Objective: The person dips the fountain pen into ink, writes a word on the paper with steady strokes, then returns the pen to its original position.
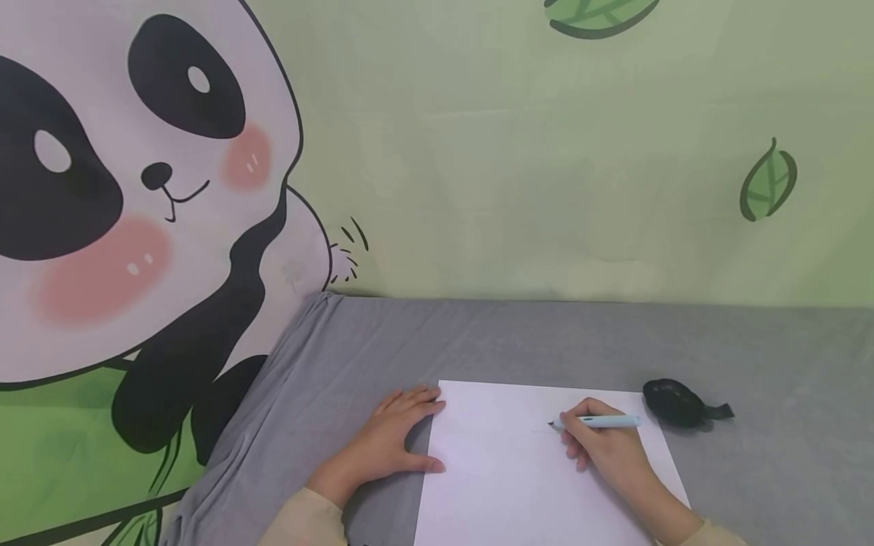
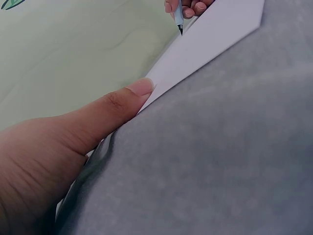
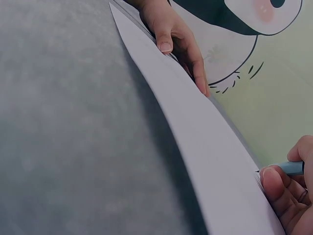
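Note:
A white sheet of paper [image 1: 492,470] lies on the grey cloth. My right hand [image 1: 608,444] pinches a light blue pen [image 1: 614,421], its dark tip at the paper's upper middle beside a faint thin line [image 1: 539,431]. In the left wrist view the same pen [image 2: 179,17] points downward at the sheet. My left hand [image 1: 389,440] rests at the paper's left edge with fingers spread, and the thumb [image 2: 141,87] lies on that edge. Seen from the right wrist, the left hand [image 3: 173,29] touches the far side of the sheet [image 3: 190,127].
A glossy black rounded object [image 1: 676,403] with a short stem-like end sits by the paper's top right corner. Grey cloth [image 1: 546,334] covers the table up to a pale green wall [image 1: 519,189], with a large panda picture [image 1: 198,227] at left.

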Motion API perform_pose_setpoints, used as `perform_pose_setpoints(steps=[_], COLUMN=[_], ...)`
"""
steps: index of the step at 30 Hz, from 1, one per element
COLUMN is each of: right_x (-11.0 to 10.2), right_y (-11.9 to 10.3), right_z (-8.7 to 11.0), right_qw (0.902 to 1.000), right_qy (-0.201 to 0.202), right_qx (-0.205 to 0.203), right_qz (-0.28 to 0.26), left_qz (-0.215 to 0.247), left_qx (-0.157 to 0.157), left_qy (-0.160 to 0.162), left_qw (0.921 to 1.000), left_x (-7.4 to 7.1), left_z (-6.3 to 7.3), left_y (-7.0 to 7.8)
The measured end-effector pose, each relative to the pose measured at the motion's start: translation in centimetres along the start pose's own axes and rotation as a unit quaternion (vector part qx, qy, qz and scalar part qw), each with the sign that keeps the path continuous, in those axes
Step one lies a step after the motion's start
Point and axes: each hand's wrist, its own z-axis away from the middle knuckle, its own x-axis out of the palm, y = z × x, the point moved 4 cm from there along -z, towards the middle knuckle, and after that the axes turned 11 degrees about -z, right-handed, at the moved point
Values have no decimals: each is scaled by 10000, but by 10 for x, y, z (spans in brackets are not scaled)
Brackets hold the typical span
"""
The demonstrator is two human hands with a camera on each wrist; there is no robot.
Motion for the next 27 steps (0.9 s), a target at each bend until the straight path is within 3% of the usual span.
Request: perform_pose_setpoints(steps=[27], right_x=[0], right_y=[-1], right_z=[2], right_qw=[9999], right_qy=[-122], right_qx=[-56], right_qz=[24], left_qz=[27], left_qx=[-8], left_qy=[2], left_qw=[10000], left_x=[-1], left_z=[0], left_y=[0])
